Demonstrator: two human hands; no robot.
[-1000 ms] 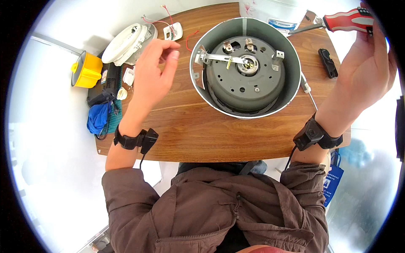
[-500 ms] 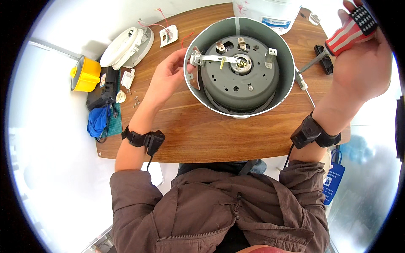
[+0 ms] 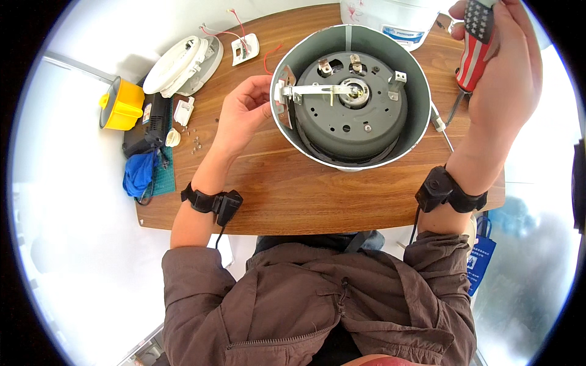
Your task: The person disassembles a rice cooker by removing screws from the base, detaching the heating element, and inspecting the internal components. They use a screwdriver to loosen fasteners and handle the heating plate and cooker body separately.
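Observation:
A grey metal cylindrical housing point(image 3: 417, 134) holds a dark round plate point(image 3: 329, 122) with brackets and a pale metal arm point(image 3: 314, 89) reaching toward its centre. My left hand point(image 3: 244, 116) grips the housing's left side, fingers bent and partly hidden at the wall. My right hand point(image 3: 503, 73), raised at the upper right, is closed round a screwdriver point(image 3: 473, 61) with a red, white and dark patterned handle. Its bent-looking shaft points down beside the housing's right side, near a thin rod with a white fitting point(image 3: 439, 122).
White round covers point(image 3: 174, 64), a white plate with red wires point(image 3: 245, 49), a yellow container point(image 3: 125, 104), a black device point(image 3: 152, 122), blue cloth point(image 3: 137, 174), small loose parts and a white bucket point(image 3: 390, 18) stand around. A blue bag point(image 3: 481, 256) is below the right edge.
My left hand has moved right onto the housing's side. My right hand has swung the screwdriver from level to upright, shaft downward, and shifted it slightly left.

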